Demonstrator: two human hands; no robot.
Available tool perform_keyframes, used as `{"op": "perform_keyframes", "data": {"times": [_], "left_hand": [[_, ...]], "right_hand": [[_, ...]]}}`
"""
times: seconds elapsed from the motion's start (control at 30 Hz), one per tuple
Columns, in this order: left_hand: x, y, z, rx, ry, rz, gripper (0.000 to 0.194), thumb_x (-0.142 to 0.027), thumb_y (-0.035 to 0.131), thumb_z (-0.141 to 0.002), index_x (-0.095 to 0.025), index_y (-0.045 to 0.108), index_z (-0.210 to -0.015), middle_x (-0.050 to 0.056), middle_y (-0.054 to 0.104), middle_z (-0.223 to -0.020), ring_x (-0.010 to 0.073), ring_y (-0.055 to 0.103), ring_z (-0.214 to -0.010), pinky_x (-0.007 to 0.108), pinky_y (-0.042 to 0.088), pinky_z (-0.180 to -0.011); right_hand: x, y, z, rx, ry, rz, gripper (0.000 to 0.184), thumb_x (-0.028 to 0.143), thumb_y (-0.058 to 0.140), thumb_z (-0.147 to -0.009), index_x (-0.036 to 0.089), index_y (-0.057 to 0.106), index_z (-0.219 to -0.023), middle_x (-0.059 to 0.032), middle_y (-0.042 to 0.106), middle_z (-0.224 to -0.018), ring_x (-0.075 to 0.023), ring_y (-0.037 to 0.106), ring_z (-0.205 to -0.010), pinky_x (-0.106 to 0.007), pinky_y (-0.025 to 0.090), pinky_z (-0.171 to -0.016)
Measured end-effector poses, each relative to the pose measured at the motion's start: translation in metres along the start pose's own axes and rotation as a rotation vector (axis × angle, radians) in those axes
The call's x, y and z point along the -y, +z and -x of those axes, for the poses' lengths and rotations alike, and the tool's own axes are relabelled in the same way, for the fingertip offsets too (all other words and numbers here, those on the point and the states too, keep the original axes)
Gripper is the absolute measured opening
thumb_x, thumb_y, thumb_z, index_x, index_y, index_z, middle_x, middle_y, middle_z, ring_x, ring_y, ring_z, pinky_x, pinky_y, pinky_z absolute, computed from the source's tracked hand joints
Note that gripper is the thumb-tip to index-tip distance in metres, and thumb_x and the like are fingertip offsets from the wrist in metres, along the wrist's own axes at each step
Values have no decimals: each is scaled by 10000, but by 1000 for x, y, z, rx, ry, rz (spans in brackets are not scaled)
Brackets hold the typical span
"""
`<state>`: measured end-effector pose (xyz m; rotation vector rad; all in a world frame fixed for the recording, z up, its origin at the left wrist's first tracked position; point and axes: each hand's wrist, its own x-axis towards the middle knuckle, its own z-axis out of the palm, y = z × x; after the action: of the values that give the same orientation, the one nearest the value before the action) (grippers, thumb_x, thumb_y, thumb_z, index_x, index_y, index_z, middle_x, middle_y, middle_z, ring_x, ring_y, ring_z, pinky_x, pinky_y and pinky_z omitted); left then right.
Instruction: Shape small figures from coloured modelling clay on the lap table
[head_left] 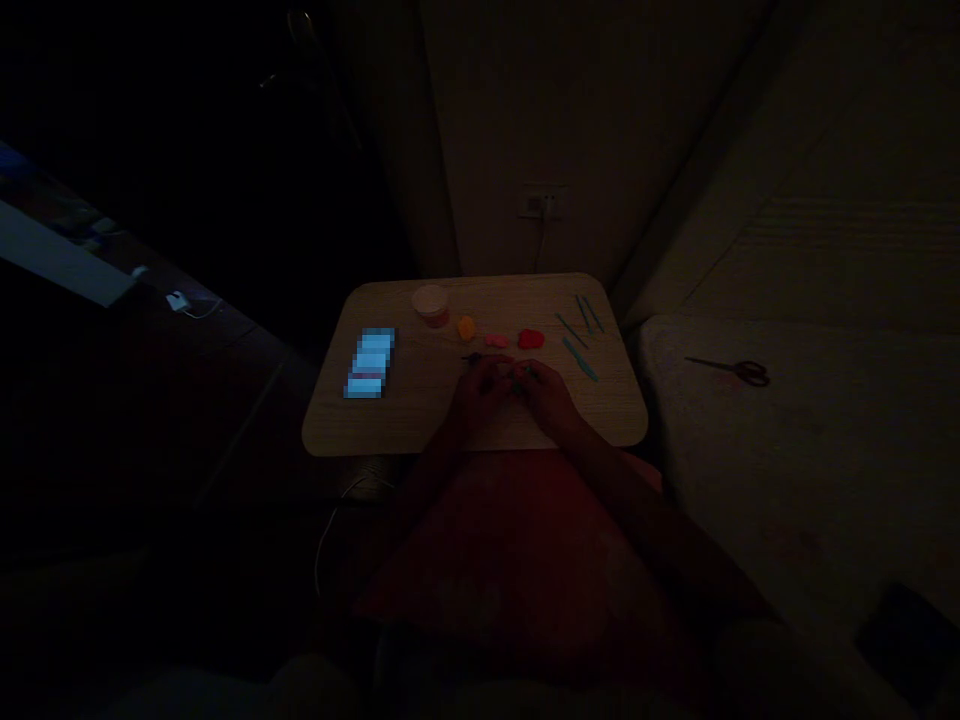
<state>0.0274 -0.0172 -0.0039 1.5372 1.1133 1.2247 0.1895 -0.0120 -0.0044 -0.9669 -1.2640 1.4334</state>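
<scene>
My left hand (482, 390) and my right hand (551, 398) meet over the front middle of the small wooden table (405, 425). Their fingers are curled together around something small, with bits of red and green showing between the fingertips; dim light hides its shape. Just beyond the fingers lie a pink lump (496, 341) and a red lump (531, 339) that look like modelling clay. An orange lump (466, 328) sits farther left. By my left fingertips is a small dark piece (471, 357), too dim to name.
A tub (431, 306) stands at the back, and a lit phone (370, 363) lies on the left. Teal modelling tools, one a flat knife (580, 359), lie on the right. Scissors (739, 371) rest on a pale surface beyond the table. A wall socket (544, 202) holds a plugged cord.
</scene>
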Motion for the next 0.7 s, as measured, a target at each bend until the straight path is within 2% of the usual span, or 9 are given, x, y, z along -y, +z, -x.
{"op": "perform_keyframes", "data": {"times": [0.1, 0.2, 0.27, 0.37, 0.43, 0.57, 0.7], "left_hand": [[5, 2, 0, -11, -5, 120, 381, -415, 704, -892, -181, 642, -1186, -17, 611, -746, 128, 574, -660, 246, 487, -643], [6, 4, 0, 62, 8, 40, 302, -372, 689, -888, -172, 668, -1112, -11, 615, -766, 124, 559, -675, 243, 460, -646], [3, 4, 1, 120, 11, -29, 270, -342, 684, -874, -168, 686, -1080, -6, 626, -787, 126, 559, -695, 245, 449, -657], [0, 3, 2, 168, 9, -91, 249, -331, 666, -868, -169, 701, -1053, -3, 642, -808, 130, 559, -708, 248, 440, -665], [-1, 2, 2, 177, 10, -108, 242, -336, 654, -873, -172, 702, -1044, 1, 655, -821, 133, 563, -715, 249, 439, -670], [2, 1, 2, 167, 24, -118, 215, -345, 653, -884, -173, 679, -1009, 12, 670, -848, 146, 594, -748, 265, 469, -709], [5, 0, 3, 143, 14, -118, 207, -383, 657, -909, -178, 626, -908, 14, 668, -830, 154, 612, -754, 284, 496, -734]], "right_hand": [[2, -6, -3, -22, 104, -447, 285, 371, 841, -736, 217, 627, -844, -14, 682, -869, -132, 631, -756, -250, 544, -702], [5, -16, -3, 45, 147, -627, 184, 188, 783, -733, 214, 651, -858, 7, 645, -805, -115, 594, -721, -238, 532, -701], [6, -21, -4, 74, 170, -689, 127, 181, 733, -768, 217, 660, -866, 13, 612, -757, -120, 565, -693, -244, 520, -679], [6, -24, -4, 112, 216, -736, 54, 269, 685, -843, 218, 671, -853, 3, 594, -734, -140, 550, -684, -273, 516, -663], [4, -24, -3, 114, 217, -720, 62, 252, 698, -827, 222, 687, -881, 5, 607, -750, -143, 555, -688, -281, 521, -670], [-3, -19, -3, 47, 184, -607, 314, 138, 785, -719, 234, 719, -1011, 3, 696, -868, -139, 635, -786, -274, 558, -758], [-8, -19, -2, 43, 173, -506, 415, 270, 862, -747, 235, 711, -1132, -32, 760, -1005, -146, 700, -864, -286, 591, -841]]}}
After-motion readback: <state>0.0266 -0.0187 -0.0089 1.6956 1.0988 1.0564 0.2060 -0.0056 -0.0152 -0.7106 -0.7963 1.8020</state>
